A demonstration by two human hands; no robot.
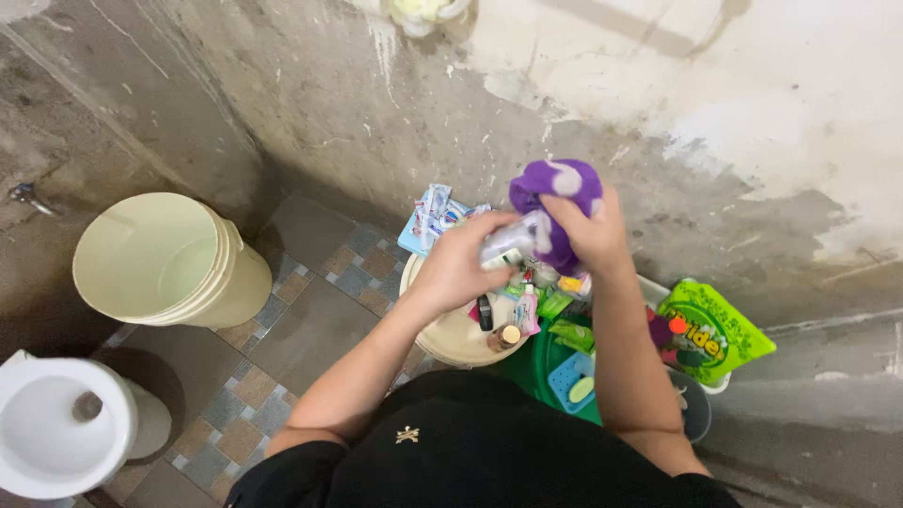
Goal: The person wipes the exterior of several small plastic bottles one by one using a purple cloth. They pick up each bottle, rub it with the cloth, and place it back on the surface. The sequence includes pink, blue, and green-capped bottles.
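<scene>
We hold a purple cloth (557, 193) with white patches up at chest height, above a crowd of toiletries in the corner of a tiled washroom. Our right hand (591, 230) has its fingers closed around the lower part of the cloth, bunching it so the top stands up in a lump. Our left hand (458, 265) reaches across, its fingers curled about a pale tube or bottle (508, 243) pressed against the cloth; how tightly they grip we cannot tell, since the fingertips are hidden. Both hands meet at the cloth, as though one steadies it while the other brings the bottle to it.

Directly below sits a cream basin (451, 339), turned so its flat side serves as a surface for small bottles and tubes (513, 315), one with a tan cap, one dark. Beside it a green tub (546, 372) carries a blue soap dish (569, 381) and green sachets. A bright green pouch (715, 334) leans in a white basket (720, 384) against the stained concrete wall (658, 113). Behind the basin, a blue-and-white packet (433, 221) lies on the floor by the wall.

Well apart to the left, a cream bucket (169, 263) stands on the patterned floor tiles (310, 320), holding water, with a wall tap (26, 196) above it. A white toilet bowl (56, 433) shows at the lower left edge.
</scene>
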